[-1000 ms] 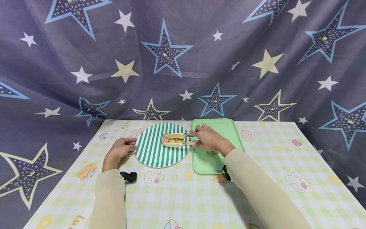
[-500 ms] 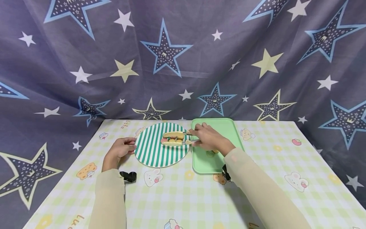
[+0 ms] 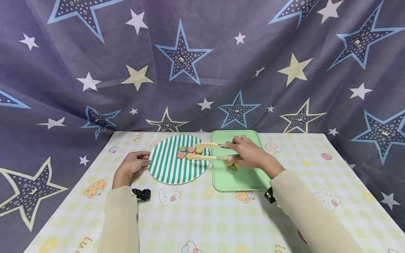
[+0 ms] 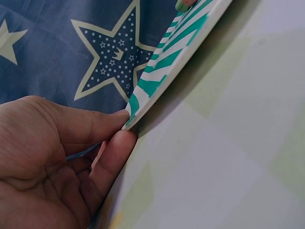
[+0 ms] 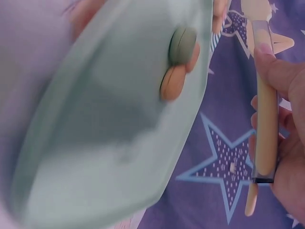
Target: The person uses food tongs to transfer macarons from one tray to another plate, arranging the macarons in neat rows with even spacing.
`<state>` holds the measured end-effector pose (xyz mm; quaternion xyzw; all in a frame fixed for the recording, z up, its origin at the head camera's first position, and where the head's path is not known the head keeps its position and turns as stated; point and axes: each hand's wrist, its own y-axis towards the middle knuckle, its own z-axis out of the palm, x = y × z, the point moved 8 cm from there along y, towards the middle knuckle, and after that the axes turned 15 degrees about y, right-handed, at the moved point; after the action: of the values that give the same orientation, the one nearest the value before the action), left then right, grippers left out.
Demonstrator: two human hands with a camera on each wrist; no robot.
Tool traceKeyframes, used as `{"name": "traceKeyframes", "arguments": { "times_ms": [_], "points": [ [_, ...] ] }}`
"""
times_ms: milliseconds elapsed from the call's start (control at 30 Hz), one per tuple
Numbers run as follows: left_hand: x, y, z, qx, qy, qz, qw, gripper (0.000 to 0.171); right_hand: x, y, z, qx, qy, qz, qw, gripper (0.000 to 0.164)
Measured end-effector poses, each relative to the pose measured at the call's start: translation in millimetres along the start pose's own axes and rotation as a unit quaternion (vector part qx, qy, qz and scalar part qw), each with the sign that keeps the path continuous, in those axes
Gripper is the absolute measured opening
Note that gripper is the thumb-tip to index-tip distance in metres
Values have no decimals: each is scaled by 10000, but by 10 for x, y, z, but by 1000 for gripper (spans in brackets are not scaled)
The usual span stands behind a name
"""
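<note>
My left hand [image 3: 134, 164] pinches the left rim of a round plate [image 3: 167, 167] with green and white stripes, thumb on top and fingers beneath. Several macarons sit grouped on the plate, among them a green macaron [image 3: 183, 149], a pink macaron [image 3: 181, 155] and a yellow macaron [image 3: 199, 150]. In my right hand [image 3: 251, 153] are pale yellow food tongs [image 3: 205, 157], gripped over the green tray [image 3: 243, 182]. Their spread tips reach left over the plate, around the macarons at its right. In the right wrist view the tongs [image 5: 267, 109] show thumb and fingers round them.
Right beside the plate lies the tray, bearing a green macaron [image 5: 182, 45] and orange macarons [image 5: 173, 83], partly below my right hand. A patterned checked tablecloth [image 3: 190, 218] covers the table, and a star-printed curtain [image 3: 202, 70] hangs at its back edge.
My right hand has drawn the tongs rightward, further over the tray, uncovering the macarons on the plate. The left hand stays at the plate's rim.
</note>
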<state>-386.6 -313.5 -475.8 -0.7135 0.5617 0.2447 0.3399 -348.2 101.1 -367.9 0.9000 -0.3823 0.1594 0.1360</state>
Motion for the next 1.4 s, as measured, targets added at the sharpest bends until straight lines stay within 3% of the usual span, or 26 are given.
{"name": "traceKeyframes", "arguments": {
  "times_ms": [767, 1133, 1400],
  "points": [
    [6, 2, 0, 3, 38, 22, 10000, 49, -455, -1011, -241, -264, -76, 210, 9994, 60],
    [-6, -17, 9, 36, 17, 2, 10000, 49, -582, -1346, -318, -382, -53, 281, 9989, 60],
    [-7, -16, 8, 50, 25, 7, 10000, 49, -697, -1460, -337, -449, 76, 430, 9980, 62]
  ]
}}
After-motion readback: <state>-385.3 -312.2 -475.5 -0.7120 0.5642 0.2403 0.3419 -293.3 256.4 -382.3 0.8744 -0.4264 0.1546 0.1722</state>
